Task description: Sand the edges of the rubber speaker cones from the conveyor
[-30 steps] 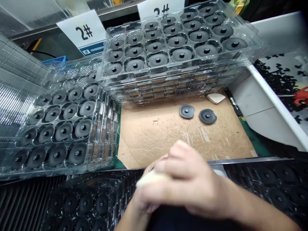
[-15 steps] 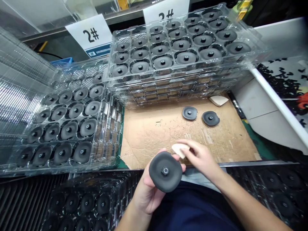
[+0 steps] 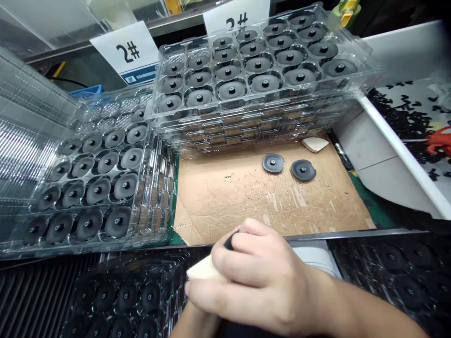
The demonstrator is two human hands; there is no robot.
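My right hand is closed round a pale wedge-shaped piece whose tip pokes out to the left. It lies over a black rubber disc, of which only a sliver shows above my fingers. My left hand is almost wholly hidden beneath the right one; only a bit of wrist shows at the bottom edge. Two loose black discs lie on the brown cardboard sheet further back.
A stack of clear trays filled with discs stands at the back, a second stack to the left. Dark trays sit near my lap on both sides. A pale wedge lies by the far stack. A white bin is at right.
Half a second ago my left hand held the disc up in the open with the right hand beside it. Now the right hand with the pale piece has come over the disc and covers it.
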